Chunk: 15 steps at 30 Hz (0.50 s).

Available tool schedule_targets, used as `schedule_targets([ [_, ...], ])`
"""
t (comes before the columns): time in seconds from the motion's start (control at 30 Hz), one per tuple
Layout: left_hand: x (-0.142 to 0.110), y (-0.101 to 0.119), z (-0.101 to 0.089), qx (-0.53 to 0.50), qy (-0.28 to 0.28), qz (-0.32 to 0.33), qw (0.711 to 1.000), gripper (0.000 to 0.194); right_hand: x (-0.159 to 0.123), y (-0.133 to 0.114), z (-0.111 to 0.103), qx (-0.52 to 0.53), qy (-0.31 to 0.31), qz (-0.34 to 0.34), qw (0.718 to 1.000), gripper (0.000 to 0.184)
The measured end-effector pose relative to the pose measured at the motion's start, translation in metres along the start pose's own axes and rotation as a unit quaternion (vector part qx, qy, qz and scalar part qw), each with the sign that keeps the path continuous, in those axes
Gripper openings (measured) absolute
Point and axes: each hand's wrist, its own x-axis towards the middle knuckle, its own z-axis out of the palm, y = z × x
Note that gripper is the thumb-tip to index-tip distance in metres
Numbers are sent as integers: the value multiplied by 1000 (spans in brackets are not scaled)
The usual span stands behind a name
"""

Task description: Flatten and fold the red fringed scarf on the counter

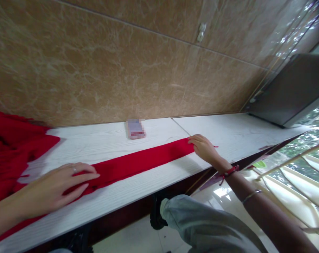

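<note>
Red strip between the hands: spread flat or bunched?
Spread flat: the red strip runs smooth along the white surface between left hand and right hand. Layers underneath: cannot tell.

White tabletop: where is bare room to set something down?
Bare: between the red pile and the blurred item, along the wall; between the right hand and the grey box. Crowded: left end, with that pile, left hand and red strip.

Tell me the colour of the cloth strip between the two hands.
Plain red; the cloth strip shows best in the head view.
</note>
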Motion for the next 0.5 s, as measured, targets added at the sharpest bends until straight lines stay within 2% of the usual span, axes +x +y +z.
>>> schedule_targets([
  [0.03, 19, 9, 2, -11, -34, 58, 998, 34, 9, -17, 3, 40, 3, -9, 999, 30],
  [0.1, 57, 27, 10, -20, -32, 90, 995, 38, 26, -52, 13, 103, -15, -16, 994, 29],
  [0.2, 101, 52, 33, -19, -17, 89, 996, 40, 41, -93, 32, 130, -79, -35, 988, 40],
  [0.27, 114, 64, 49, -6, -25, 65, 998, 46, 42, -105, 41, 114, -119, -62, 984, 46],
  [0.37, 112, 70, 64, 8, -52, 44, 998, 49, 36, -99, 46, 85, -148, -76, 982, 47],
  [0.5, 104, 68, 63, 13, -82, 31, 996, 49, 23, -58, 44, 37, -173, -47, 983, 47],
])
